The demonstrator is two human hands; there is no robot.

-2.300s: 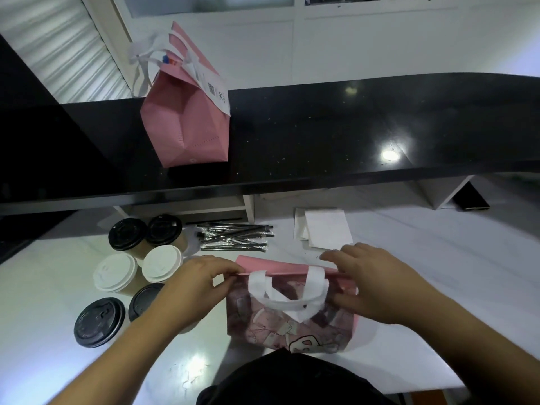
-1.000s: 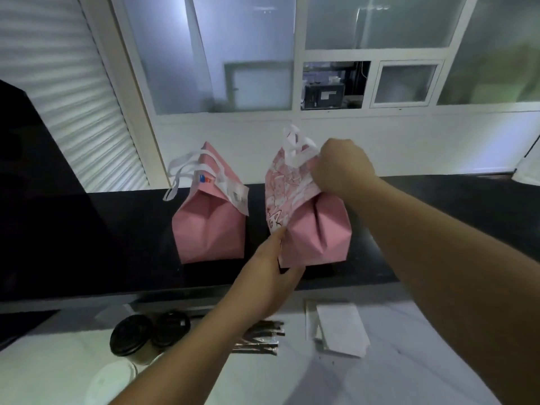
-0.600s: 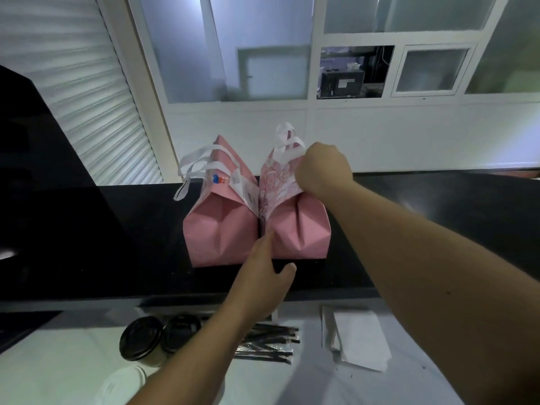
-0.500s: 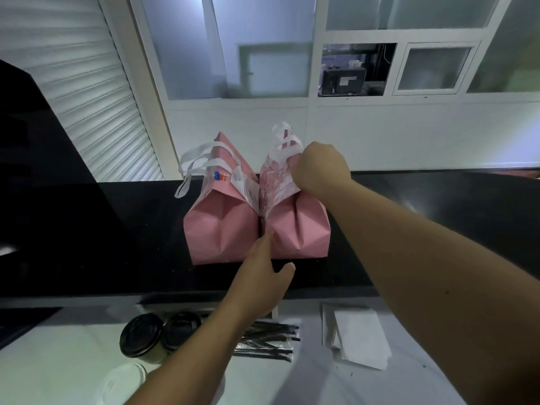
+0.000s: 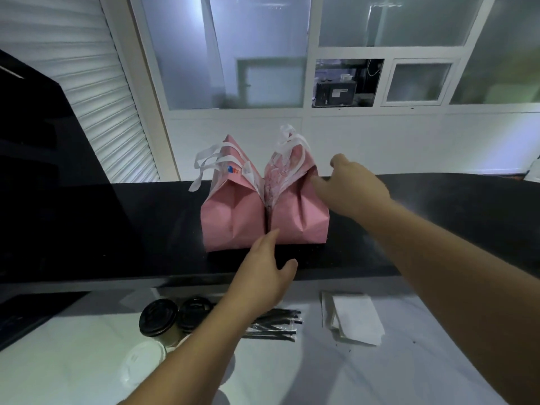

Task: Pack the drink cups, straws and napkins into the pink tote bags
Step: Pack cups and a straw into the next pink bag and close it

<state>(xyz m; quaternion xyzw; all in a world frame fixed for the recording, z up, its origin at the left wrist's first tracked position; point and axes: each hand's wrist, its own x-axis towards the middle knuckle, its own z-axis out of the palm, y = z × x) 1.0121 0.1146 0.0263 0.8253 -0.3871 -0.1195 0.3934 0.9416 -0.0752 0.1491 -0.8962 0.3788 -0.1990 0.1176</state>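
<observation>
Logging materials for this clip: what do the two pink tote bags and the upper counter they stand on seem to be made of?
Left tote bag and right tote bag: probably non-woven fabric or stiff paper, matte; they hold sharp creases and have flat white ribbon handles. Upper counter: polished black stone or a look-alike, since it is glossy with soft reflections.

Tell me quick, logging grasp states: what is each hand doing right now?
Left hand: open, straight fingertips at the base of the right pink fabric tote bag.
Right hand: open, fingers relaxed against that bag's side, holding nothing.
</observation>
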